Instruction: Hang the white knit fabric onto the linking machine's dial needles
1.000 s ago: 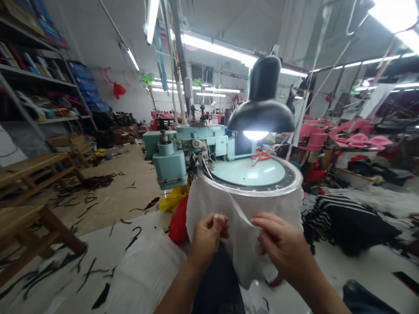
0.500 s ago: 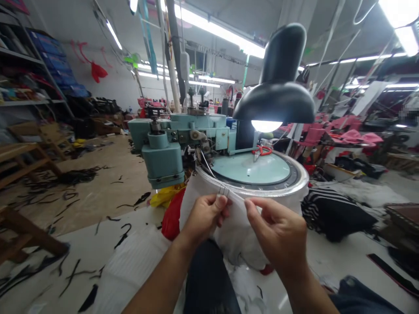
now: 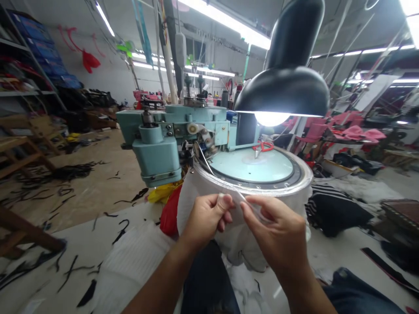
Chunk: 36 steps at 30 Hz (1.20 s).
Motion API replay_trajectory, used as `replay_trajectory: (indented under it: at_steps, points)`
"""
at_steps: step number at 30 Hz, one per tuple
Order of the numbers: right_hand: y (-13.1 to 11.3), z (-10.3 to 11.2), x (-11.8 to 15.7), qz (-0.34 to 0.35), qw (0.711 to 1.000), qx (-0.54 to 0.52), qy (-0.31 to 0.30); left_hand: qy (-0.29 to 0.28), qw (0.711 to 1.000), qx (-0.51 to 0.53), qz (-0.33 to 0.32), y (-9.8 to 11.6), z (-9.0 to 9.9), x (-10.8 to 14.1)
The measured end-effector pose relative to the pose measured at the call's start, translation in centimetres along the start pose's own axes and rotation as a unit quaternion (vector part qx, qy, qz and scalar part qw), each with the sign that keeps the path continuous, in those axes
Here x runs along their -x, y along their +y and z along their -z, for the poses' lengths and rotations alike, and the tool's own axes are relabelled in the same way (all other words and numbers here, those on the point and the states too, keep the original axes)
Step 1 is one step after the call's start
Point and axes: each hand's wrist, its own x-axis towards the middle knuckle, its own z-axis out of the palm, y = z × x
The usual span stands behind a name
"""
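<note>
White knit fabric [image 3: 191, 192] hangs around the toothed ring [image 3: 225, 186] of a pale green round-dial linking machine [image 3: 157, 159]. In front of the ring, my left hand [image 3: 211, 214] pinches the fabric's edge between thumb and curled fingers. Just to its right, my right hand [image 3: 278, 226] grips a narrow strip of the same fabric with thumb and forefinger. Both sets of fingertips sit slightly below the ring, close together. A white thread [image 3: 204, 159] runs from the machine head down to the ring. Red-handled scissors [image 3: 263, 147] lie on the dial plate [image 3: 252, 168].
A lit black lamp [image 3: 283, 93] hangs low over the dial. Red cloth [image 3: 170, 213] and yellow cloth [image 3: 162, 193] are bundled below the machine head. Striped black fabric [image 3: 337, 209] lies to the right. A wooden stool [image 3: 29, 231] stands left, among dark scraps on the floor.
My hands have drawn closer together, and the thin pins that showed by my left fingertips are no longer visible. The view has shifted slightly, bringing the lamp and machine nearer.
</note>
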Motion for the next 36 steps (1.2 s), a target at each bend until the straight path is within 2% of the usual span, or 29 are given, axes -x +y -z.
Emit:
replay_trajectory:
  at_steps: [4, 9, 12, 14, 16, 20, 24, 26, 29, 31, 33, 36]
  points:
    - [-0.1, -0.2, -0.1, 0.010, 1.000, -0.005, 0.005, 0.000, 1.000, 0.014, -0.009, 0.0, 0.1, 0.3]
    - [-0.9, -0.4, -0.6, 0.049, 0.997, -0.020, -0.057, 0.010, 0.999, 0.050, 0.005, -0.6, 1.0, -0.1]
    - [-1.2, -0.5, -0.9, 0.028, 0.998, -0.049, -0.030, 0.006, 0.998, 0.065, 0.006, -1.0, 1.3, -0.7]
    - [-1.1, -0.7, -0.9, 0.010, 0.999, -0.040, 0.008, 0.002, 0.997, 0.074, 0.002, -1.2, 1.3, -1.1]
    - [-0.8, -0.9, -0.7, 0.004, 1.000, -0.023, 0.020, 0.003, 0.997, 0.077, -0.005, -1.4, 1.3, -1.3]
    - [-0.9, -1.4, -0.4, 0.040, 0.999, 0.005, -0.016, 0.009, 0.998, 0.065, -0.008, -1.5, 1.7, -0.7]
    - [-1.9, -1.5, -0.8, 0.068, 0.997, -0.026, -0.033, 0.000, 0.998, 0.069, -0.007, -1.6, 2.1, -0.4]
    - [-1.8, -1.1, -0.8, 0.042, 0.999, -0.024, -0.008, -0.003, 0.997, 0.072, 0.000, -1.7, 2.2, -0.8]
    - [0.0, 0.5, 0.3, -0.020, 1.000, 0.016, 0.004, 0.003, 0.998, 0.056, 0.007, -1.5, 2.2, -1.6]
    - [1.6, 2.1, 1.5, -0.044, 0.998, 0.033, -0.020, 0.006, 0.999, 0.030, 0.009, -1.3, 2.3, -1.7]
    - [2.7, 3.7, 2.5, -0.081, 0.996, 0.005, -0.044, 0.010, 1.000, 0.008, 0.013, -1.0, 2.2, -1.2]
    - [2.4, 4.4, 2.7, -0.160, 0.979, -0.083, -0.095, 0.010, 1.000, 0.008, 0.020, -0.8, 1.9, 0.0]
